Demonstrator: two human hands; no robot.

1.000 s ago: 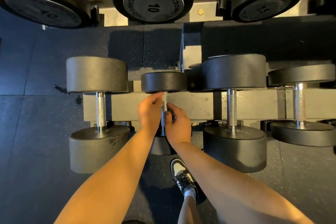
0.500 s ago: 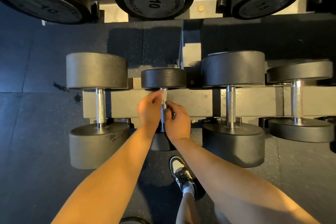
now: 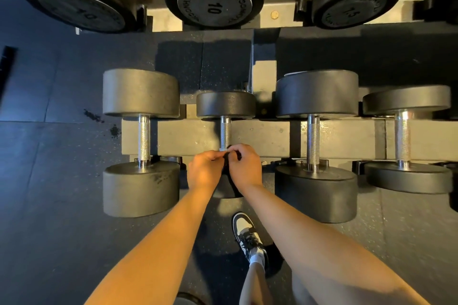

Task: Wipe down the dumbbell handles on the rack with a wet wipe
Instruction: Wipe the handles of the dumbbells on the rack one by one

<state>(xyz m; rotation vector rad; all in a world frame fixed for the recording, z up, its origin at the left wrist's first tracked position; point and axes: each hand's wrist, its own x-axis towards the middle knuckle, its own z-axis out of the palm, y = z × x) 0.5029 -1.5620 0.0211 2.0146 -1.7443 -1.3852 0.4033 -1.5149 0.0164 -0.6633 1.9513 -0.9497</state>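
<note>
Both the left hand (image 3: 204, 171) and right hand (image 3: 246, 168) pinch a white wipe (image 3: 222, 149) round the near end of the smallest dumbbell (image 3: 226, 104) handle (image 3: 225, 131).

cam=head, sole view | from=above, worn on the person's head | facing=forward and steeply down onto the grey steel dumbbell rack (image 3: 270, 136) and dark speckled rubber floor (image 3: 49, 181) | range=near, rack fills mid-frame
</note>
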